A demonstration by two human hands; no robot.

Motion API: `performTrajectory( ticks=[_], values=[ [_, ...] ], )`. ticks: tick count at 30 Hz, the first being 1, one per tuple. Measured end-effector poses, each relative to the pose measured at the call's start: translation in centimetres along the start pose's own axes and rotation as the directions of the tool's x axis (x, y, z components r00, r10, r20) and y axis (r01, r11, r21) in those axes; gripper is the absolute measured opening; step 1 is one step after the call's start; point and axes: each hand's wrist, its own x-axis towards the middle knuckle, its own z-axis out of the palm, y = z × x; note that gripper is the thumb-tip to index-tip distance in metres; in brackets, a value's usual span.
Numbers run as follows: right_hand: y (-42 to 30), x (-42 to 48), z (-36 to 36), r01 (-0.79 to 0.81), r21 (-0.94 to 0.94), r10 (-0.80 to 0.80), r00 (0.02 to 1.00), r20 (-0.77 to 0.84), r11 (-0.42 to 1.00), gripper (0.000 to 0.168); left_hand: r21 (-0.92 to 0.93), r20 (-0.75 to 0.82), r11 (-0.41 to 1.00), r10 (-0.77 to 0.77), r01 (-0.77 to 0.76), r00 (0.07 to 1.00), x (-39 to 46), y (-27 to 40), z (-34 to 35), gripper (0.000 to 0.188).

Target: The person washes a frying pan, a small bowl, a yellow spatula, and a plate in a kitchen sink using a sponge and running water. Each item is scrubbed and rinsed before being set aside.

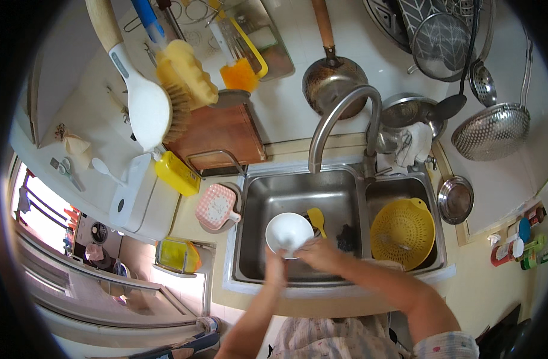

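Over the larger basin of a stainless steel sink point(301, 179), a white bowl point(288, 232) is tilted with its inside facing up. My left hand point(275, 268) grips the near left part of its rim. At the near right of the rim is my right hand point(318, 254), slightly blurred, its fingers against the bowl; whether they hold anything else is hidden. Just right of the bowl, a yellow spatula or spoon point(316, 220) lies in the basin, its far end hidden. A dark patch point(346, 238) shows on the basin floor.
A yellow colander point(402, 233) fills much of the smaller basin. The curved faucet point(334, 121) arches over the larger one. Left of the sink are a pink checked dish point(215, 206) and a yellow bottle point(177, 174). A white-headed brush point(148, 110) hangs at upper left; pans and strainers hang behind.
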Motion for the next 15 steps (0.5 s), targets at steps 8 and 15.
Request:
performTrajectory(
  ticks=[8,15],
  values=[
    [0.1,0.6,0.0,0.013,-0.239,0.041,0.975,0.218,0.971,0.044,-0.007,0.17,0.998,-0.053,0.055,0.984,2.9,0.2,-2.8,0.043],
    [-1.1,0.6,1.4,-0.051,-0.003,0.051,0.986,0.157,0.999,0.045,0.171,0.224,0.985,-0.069,0.03,0.972,4.4,1.8,-1.8,0.044]
  ],
)
